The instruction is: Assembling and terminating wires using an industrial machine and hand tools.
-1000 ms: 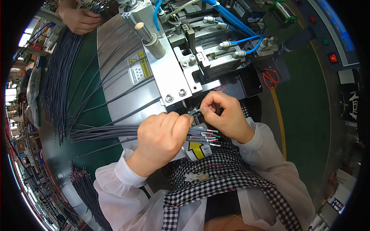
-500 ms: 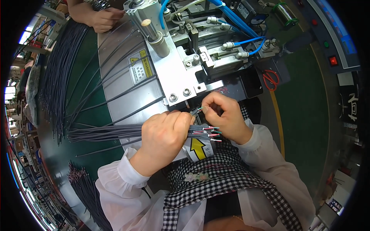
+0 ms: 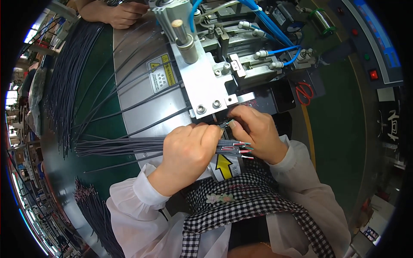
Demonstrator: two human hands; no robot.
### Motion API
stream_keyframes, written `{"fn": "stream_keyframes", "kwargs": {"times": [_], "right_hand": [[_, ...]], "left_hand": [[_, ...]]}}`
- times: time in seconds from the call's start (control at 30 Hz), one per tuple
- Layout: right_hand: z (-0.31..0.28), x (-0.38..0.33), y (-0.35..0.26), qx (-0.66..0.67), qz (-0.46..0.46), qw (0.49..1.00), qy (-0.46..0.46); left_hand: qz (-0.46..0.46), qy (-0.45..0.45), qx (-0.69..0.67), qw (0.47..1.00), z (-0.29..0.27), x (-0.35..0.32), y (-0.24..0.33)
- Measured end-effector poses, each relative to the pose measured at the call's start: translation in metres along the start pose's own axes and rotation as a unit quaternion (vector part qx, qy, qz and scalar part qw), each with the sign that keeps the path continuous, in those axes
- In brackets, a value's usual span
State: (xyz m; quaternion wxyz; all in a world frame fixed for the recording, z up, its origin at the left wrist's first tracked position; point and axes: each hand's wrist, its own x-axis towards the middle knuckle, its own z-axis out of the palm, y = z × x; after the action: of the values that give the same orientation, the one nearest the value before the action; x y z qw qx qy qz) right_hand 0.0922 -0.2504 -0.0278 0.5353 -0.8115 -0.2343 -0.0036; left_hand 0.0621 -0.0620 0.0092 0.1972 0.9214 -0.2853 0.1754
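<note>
My left hand (image 3: 191, 148) is closed round a bunch of dark grey cables (image 3: 120, 146). Their stripped ends, with red, white and green wires (image 3: 243, 148), stick out to the right of my fist. One cable end reaches from my left thumb and forefinger to the edge of the machine. There my right hand (image 3: 258, 131) pinches at its thin wires, mostly hidden by the fingers. Just above both hands is the silver plate (image 3: 200, 86) of the machine. Other grey cables (image 3: 159, 122) run from under that plate to the left.
Loose cable bundles lie at the left (image 3: 71, 81) and lower left (image 3: 97, 215). Another person's hand (image 3: 124, 15) rests at the top left. Red-handled scissors (image 3: 304, 93), a solder wire spool (image 3: 322, 21) and a control panel (image 3: 378, 47) stand to the right.
The machine appears slightly shifted right and down in view. My right thumb and fingers have drawn in against the wire end by the machine; my left hand keeps its grip on the bunch.
</note>
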Motion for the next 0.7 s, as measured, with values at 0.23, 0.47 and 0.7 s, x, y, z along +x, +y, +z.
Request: {"fn": "stream_keyframes", "kwargs": {"times": [0.23, 0.47, 0.7], "right_hand": [[-0.005, 0.001, -0.001, 0.12, 0.129, 0.98, -0.091], [0.0, 0.006, 0.003, 0.244, 0.212, 0.942, -0.087], [0.003, 0.004, 0.01, 0.313, 0.241, 0.913, -0.097]], "left_hand": [[-0.008, -0.017, 0.005, 1.0, -0.001, -0.001, 0.001], [-0.006, -0.059, -0.018, 0.998, -0.008, 0.002, -0.001], [0.03, -0.115, -0.013, 0.993, -0.024, -0.005, -0.011]]}}
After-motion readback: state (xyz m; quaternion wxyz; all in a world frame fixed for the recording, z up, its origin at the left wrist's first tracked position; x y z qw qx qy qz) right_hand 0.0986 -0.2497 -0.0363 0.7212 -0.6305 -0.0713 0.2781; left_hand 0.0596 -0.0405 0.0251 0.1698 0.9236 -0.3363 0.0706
